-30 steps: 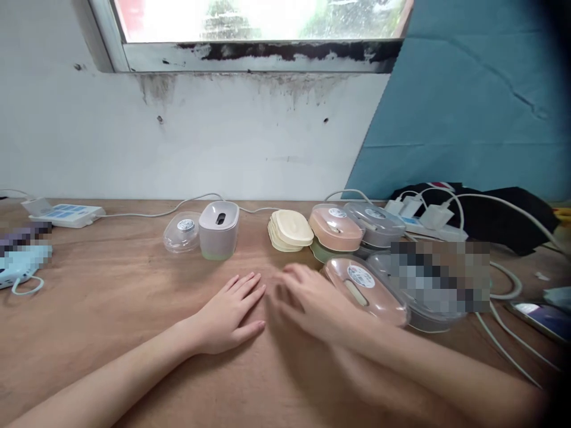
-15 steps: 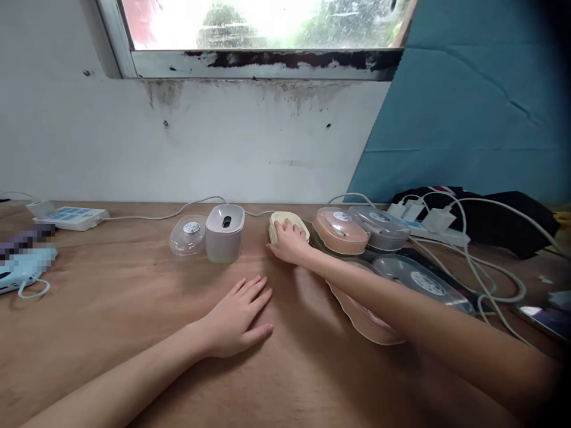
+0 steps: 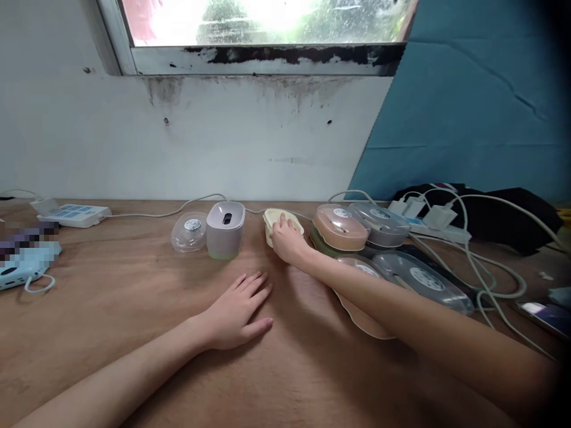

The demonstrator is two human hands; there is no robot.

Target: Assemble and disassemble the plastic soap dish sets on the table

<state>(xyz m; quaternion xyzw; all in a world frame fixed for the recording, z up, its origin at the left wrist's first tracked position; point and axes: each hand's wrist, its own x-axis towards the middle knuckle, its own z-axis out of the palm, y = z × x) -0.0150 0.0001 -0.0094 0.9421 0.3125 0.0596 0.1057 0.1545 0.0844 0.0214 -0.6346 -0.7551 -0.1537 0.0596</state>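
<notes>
The cream stack (image 3: 272, 217) sits on the wooden table (image 3: 111, 285) between the grey container (image 3: 225, 238) and the orange box (image 3: 341, 232), right under the fingers of the right hand (image 3: 289, 244), which bend over its top; I can't tell whether they grip it. It lies flat, top facing up, but so rounded and covered that I can't make out a long axis. The left hand (image 3: 234, 315) rests palm down, fingers loosely spread.

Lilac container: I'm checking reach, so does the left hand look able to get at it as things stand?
Probably yes: the left hand lies palm-down just short of the lilac container, with only bare tabletop between them.
</notes>
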